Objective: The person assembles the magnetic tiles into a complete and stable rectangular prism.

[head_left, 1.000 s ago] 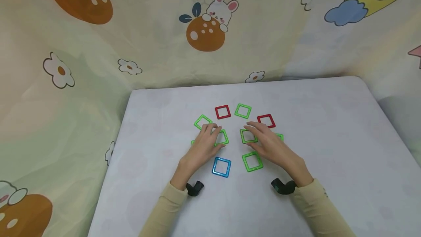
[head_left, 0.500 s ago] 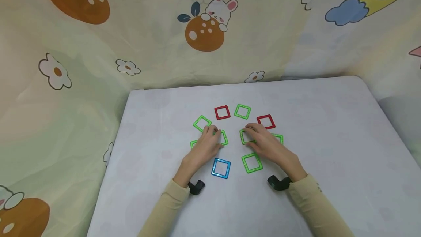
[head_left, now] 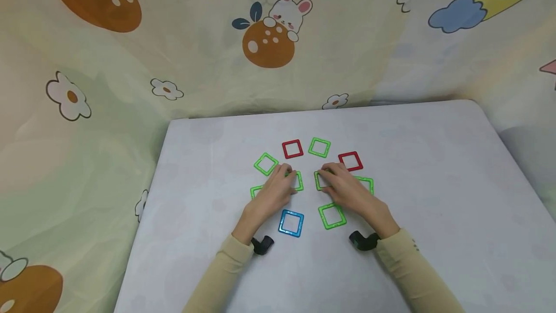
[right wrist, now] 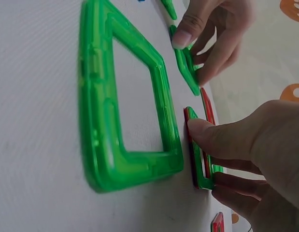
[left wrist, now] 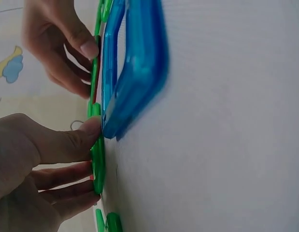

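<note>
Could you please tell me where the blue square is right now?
In the head view, the blue square lies on the white table, lower in frame than the left hand and left of a green square.

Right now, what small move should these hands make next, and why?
Probably, the left hand should ease its green square toward the other green square, steadied by the right hand. Each hand grips one, and their near edges face each other across a narrow strip of white table, so closing that gap seems the simplest step.
</note>
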Available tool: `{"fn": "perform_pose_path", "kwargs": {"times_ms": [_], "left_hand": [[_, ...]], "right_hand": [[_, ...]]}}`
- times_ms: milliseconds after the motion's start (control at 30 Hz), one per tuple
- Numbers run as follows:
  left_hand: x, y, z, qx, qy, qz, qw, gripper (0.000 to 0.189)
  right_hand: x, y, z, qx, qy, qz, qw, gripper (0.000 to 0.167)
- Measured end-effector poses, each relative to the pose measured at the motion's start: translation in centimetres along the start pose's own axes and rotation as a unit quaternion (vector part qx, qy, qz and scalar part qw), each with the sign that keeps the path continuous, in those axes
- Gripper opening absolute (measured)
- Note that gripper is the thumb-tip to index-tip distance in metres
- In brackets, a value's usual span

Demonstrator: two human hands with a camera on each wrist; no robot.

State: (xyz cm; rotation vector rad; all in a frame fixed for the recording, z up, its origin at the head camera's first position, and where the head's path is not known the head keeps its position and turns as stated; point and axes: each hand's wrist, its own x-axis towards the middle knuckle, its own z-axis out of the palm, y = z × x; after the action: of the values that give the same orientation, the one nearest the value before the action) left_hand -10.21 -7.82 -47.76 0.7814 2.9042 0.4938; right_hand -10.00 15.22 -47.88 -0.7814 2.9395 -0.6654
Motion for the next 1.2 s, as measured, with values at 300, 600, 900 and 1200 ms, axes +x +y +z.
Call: {"fn": "perform_pose_path", "kwargs": {"times_ms": [300,600,900,1200], "left_hand": [[0.6,0.4,0.1,0.002,-0.016,0.003,0.9999,0.048],[0.9,0.6,0.0,0.005,-0.027,0.003,0.9996,0.051],[1.1,0.6,0.1,0.003,-0.028,0.020,0.9994,0.049],[1.1,0.7,0.0,-0.003,-0.017,0.022,0.9996,0.049]], "right_hand": [[0.5,-0.3,0.2,0.002,-0.004,-0.007,1.0000,0.055],[0.8,-0.6,0.4,0.005,0.005,-0.014,0.9999,0.054],[0.9,-0.9,0.5,-0.004,0.009,-0.022,0.9997,0.051],[1.1,-1.3,0.6,-0.011,0.010,-0.012,0.9998,0.052]]}}
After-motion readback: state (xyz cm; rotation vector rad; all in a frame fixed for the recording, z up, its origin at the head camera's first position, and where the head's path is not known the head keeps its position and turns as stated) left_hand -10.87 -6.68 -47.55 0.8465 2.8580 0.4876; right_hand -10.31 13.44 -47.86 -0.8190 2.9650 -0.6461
